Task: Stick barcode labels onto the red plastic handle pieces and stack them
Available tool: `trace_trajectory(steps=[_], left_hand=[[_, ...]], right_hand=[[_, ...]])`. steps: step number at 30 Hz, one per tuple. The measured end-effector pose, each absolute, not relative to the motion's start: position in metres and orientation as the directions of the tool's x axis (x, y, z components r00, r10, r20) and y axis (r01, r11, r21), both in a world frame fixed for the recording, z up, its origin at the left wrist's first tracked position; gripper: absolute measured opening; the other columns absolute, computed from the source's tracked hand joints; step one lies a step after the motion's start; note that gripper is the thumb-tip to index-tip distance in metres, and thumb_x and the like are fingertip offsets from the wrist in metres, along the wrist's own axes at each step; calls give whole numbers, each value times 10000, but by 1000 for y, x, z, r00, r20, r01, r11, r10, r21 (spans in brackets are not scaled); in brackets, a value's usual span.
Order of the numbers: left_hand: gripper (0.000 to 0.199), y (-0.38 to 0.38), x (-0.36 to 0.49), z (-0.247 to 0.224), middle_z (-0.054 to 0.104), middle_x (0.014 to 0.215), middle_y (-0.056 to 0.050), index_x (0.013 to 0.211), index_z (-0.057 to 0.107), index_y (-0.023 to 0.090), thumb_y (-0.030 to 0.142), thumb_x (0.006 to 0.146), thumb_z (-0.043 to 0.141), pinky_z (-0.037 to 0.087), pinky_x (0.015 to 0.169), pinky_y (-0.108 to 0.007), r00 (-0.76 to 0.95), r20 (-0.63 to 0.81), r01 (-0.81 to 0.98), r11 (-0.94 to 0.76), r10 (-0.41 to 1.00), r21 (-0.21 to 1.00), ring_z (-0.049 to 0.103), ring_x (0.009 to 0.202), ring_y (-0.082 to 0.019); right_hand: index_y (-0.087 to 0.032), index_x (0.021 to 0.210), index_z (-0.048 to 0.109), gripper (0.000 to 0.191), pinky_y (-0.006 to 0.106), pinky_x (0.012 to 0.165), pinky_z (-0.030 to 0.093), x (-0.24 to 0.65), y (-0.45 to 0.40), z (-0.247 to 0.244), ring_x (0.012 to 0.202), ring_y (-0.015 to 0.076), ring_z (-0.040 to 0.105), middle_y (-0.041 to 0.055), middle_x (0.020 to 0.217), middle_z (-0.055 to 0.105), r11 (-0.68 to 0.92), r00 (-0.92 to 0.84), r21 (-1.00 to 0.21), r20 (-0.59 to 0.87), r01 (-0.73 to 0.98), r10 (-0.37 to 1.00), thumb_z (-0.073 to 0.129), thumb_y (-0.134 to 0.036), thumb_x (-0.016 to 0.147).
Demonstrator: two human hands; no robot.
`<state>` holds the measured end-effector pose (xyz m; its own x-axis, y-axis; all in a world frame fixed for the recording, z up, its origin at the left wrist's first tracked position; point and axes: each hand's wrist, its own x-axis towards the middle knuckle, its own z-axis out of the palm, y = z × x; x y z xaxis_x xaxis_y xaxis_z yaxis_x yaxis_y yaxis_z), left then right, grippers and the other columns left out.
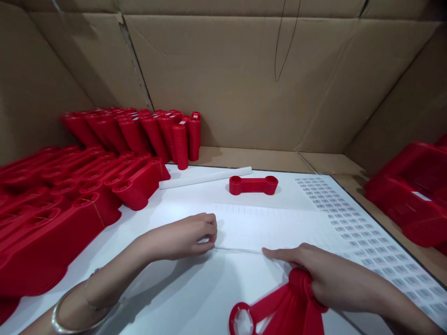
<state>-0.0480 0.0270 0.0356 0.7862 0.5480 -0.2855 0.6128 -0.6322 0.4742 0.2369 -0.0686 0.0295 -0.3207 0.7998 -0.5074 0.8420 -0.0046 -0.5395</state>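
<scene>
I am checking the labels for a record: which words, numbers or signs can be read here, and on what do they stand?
Sheet of barcode labels: rows of barcodes, too small to read.
White tag on the red plastic stack: no text can be made out.
Dark lines on the cardboard: marks only, no readable word.
Nothing else can be read.

The red part (253,185) is ribbed, faintly glossy plastic, and the rod (205,177) is smooth white plastic. At the top of the frame, the cardboard walls (223,79) look matt. The lower-right labels (363,237) are matt paper, and the lower-left bangle (66,311) is polished metal.
</scene>
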Motion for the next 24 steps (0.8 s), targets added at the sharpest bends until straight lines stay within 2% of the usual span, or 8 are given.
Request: trace_trajectory(steps=[9,13,18,24], left_hand=[[155,25,-44,34,528,914,-35,758,585,176,193,826,448,408,705,-248,789,-244,600,-619,564,507,511,820,-155],[147,25,-41,31,521,858,-31,723,567,168,187,805,446,405,686,-248,767,-253,627,-608,589,486,496,786,-152],[125,27,-39,27,511,829,-31,700,533,164,189,777,439,391,634,-246,742,-269,655,-581,614,482,473,725,-144],[126,30,-37,24,474,806,-23,632,409,171,177,757,420,366,582,-241,720,-243,675,-573,650,465,427,656,-124]], right_hand=[[-430,1368,358,843,270,686,441,200,-48,27,841,191,572,54,1019,548,154,-467,-557,-479,816,744,473,-64,618],[-395,1387,342,883,249,653,440,198,-40,23,857,196,568,62,1015,564,157,-485,-574,-479,804,731,479,-54,585],[-326,1413,322,902,188,511,396,199,-32,25,725,153,557,40,900,595,153,-539,-629,-486,762,688,432,-28,568],[-292,1422,313,901,172,478,371,199,-28,24,677,131,546,30,877,601,126,-567,-682,-475,721,673,413,-15,570]])
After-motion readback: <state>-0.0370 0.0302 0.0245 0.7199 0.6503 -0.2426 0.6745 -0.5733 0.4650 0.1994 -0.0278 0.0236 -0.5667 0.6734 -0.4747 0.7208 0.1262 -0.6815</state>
